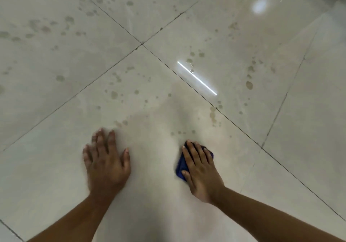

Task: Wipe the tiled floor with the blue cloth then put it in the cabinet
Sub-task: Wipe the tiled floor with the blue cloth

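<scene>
Blue cloth point(181, 164) lies bunched on the floor point(56, 73) under the right hand point(201, 170), fingers straight and pressing it flat, long axis running away from the person toward unwiped spots point(212, 115) ahead-right; left hand point(106, 165) splayed flat, holding nothing, braced well apart.

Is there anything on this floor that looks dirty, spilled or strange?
Yes. Many dull brownish spots are scattered over the tiled floor, mostly ahead of the hands, like dried splashes. The patch nearer the person looks cleaner. The right hand presses the blue cloth flat; the left hand rests on bare tile.
</scene>
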